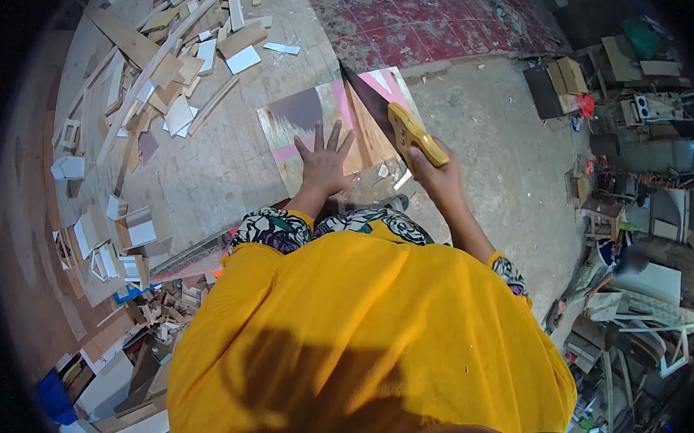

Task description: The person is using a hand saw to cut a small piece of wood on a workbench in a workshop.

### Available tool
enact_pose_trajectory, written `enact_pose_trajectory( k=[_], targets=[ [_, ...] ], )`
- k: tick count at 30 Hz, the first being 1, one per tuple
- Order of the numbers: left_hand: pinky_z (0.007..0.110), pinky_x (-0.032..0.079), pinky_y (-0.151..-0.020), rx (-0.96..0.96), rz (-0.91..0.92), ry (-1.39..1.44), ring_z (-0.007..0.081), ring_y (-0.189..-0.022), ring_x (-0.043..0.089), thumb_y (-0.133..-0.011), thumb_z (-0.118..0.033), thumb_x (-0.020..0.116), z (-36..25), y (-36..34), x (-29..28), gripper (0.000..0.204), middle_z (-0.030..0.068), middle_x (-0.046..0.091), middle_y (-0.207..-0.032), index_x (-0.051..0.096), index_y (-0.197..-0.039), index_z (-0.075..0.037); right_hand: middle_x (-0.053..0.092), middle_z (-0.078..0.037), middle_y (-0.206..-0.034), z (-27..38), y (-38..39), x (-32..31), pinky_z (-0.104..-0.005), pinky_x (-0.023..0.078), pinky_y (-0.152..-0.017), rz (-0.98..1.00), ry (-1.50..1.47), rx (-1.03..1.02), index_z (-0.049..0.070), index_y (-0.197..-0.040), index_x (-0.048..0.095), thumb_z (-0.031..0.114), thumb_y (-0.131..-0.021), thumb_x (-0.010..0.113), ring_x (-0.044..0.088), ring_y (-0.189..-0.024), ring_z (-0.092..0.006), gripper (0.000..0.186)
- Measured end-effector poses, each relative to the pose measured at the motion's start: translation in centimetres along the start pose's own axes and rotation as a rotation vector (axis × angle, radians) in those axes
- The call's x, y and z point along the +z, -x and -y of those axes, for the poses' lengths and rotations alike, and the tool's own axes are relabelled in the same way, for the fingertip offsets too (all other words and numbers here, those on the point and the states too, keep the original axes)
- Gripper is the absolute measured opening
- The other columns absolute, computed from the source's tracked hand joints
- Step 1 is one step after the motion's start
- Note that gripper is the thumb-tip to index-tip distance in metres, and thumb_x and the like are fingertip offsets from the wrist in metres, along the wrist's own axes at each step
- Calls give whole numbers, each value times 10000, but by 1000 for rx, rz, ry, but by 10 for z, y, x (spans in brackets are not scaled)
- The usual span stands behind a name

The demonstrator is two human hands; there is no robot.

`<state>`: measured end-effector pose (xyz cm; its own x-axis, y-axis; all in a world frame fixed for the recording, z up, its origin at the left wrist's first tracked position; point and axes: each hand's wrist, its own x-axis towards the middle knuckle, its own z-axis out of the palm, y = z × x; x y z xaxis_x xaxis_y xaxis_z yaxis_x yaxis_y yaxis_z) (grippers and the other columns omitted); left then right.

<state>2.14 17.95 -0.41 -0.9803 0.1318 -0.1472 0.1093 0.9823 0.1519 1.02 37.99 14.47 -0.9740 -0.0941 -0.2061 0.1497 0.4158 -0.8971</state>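
As we look down, our left hand [324,165] lies palm down on a painted board [361,138], with its fingers spread wide and pointing away from us. It presses flat and has hold of nothing. Our right hand [436,172] is off to the right, with its arm reaching up and a little to the left. Its fingers are curled around the yellow handle of a saw [379,109], so that grip is closed on it. The saw's long way runs on a slant, from the handle near us on the right to the thin tip far off on the left. The dark blade lies across the right part of the board, and the tip is by the board's far edge. We cannot tell how deep the teeth are in the wood. The board has a gray patch, pink stripes and bare brown wood. Its long side runs left to right, with the right end a bit farther away. It sits at the right edge of the big table [234,146], and part of it sticks out over the floor [490,130]. Wood scraps [187,70] are heaped toward the table's far left corner, and small white boxes [139,227] stand by its near left corner.
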Motion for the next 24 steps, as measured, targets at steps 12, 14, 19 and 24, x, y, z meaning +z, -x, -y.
enact_pose_trajectory(
  k=[12, 14, 19, 24],
  targets=[
    [795, 84, -953, 24, -65, 12, 378, -1421, 110, -693, -644, 613, 6, -3, 8, 920, 37, 177, -1558, 270, -1467, -286, 569, -7, -673, -11, -3, -4, -236, 419, -482, 14, -78, -102, 3, -960, 620, 202, -876, 651, 511, -525, -81, 218],
    [793, 82, -955, 26, -65, 5, 377, -1420, 120, -696, -654, 605, 6, -3, 6, 916, 39, 179, -1558, 276, -1466, -283, 573, -20, -685, -11, 1, -6, -247, 422, -499, 19, -28, -130, -2, -953, 619, 205, -875, 655, 520, -540, -90, 224],
    [790, 80, -957, 29, -69, 7, 377, -1419, 131, -699, -661, 598, 5, -2, 8, 912, 44, 181, -1557, 282, -1464, -280, 562, -26, -687, -20, 2, -8, -254, 420, -509, 5, -28, -132, -5, -937, 618, 197, -875, 654, 519, -549, -97, 214],
    [789, 79, -959, 24, -66, 15, 377, -1418, 133, -702, -663, 596, 5, -1, 8, 910, 51, 186, -1556, 283, -1464, -278, 550, -22, -679, -16, 9, -9, -256, 416, -508, 31, -23, -125, -10, -921, 618, 180, -875, 651, 509, -547, -101, 198]
  ],
)
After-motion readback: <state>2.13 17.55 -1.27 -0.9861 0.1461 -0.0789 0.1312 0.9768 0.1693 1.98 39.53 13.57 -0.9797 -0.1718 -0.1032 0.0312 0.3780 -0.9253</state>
